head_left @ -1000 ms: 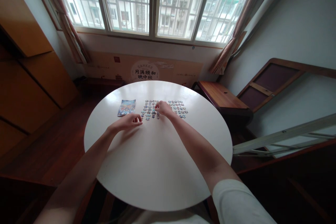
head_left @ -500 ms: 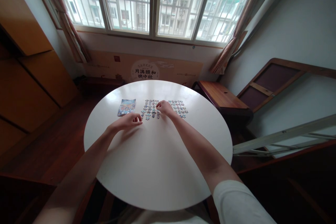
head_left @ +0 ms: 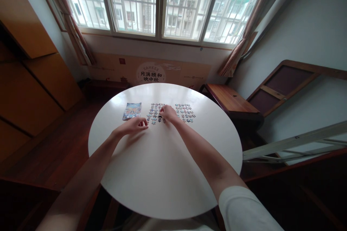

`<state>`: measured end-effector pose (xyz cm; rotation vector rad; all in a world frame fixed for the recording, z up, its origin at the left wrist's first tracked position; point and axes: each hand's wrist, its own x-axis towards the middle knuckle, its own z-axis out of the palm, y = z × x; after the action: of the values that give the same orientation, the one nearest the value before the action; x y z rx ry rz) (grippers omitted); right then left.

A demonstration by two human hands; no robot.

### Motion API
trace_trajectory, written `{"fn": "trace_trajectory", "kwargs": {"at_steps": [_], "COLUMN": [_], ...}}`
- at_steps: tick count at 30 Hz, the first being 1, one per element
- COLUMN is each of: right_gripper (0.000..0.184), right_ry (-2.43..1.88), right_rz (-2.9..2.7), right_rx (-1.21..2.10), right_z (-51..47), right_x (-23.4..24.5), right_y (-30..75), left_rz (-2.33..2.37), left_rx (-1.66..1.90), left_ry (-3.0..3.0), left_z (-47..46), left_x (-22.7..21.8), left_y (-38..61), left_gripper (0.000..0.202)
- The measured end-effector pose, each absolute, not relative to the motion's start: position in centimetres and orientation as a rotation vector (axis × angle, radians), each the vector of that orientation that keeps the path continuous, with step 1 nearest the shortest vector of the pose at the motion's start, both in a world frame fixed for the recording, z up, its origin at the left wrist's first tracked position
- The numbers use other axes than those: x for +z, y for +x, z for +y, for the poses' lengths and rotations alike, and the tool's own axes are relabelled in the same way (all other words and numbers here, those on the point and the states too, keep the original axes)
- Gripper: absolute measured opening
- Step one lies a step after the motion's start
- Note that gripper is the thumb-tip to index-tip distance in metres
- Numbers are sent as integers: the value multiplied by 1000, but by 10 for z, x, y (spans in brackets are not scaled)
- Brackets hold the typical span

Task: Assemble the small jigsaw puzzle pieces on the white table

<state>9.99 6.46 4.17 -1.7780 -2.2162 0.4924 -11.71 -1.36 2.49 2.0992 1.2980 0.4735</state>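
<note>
Jigsaw puzzle pieces (head_left: 153, 118) lie spread in rows on a round white table (head_left: 168, 166), with a second group of pieces (head_left: 187, 112) to the right. My right hand (head_left: 167, 112) is over the left group, thumb and fingers pinched at a puzzle piece that they mostly hide. My left hand (head_left: 135, 125) rests at the near left corner of that group, its fingers curled and the tips close together. Whether a piece sits between them is too small to tell. A colourful picture sheet (head_left: 132, 110) lies flat just beyond my left hand.
A wooden bench (head_left: 230, 98) stands beyond the table at the right. Orange cabinets (head_left: 29, 79) are on the left, and a pale metal rail (head_left: 292, 140) runs along the right. Barred windows (head_left: 159, 5) fill the far wall.
My right hand has moved slightly left and nearer over the left group of pieces. My left hand keeps nearly the same place. The whole view has shifted a little.
</note>
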Motion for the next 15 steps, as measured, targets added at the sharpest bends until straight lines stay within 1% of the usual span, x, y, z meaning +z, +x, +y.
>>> {"fn": "trace_trajectory", "kwargs": {"at_steps": [12,15], "right_gripper": [10,14], "right_ry": [-1877,-1910], "right_rz": [-2231,-2237], "right_rx": [521,528], "right_z": [63,64], "right_x": [49,51], "right_y": [93,91], "left_rz": [1293,1299], "left_rx": [469,475], "left_ry": [2090,2081], "left_z": [-15,-15], "left_x": [27,27], "left_y": [-117,-117], "left_gripper": [40,40]}}
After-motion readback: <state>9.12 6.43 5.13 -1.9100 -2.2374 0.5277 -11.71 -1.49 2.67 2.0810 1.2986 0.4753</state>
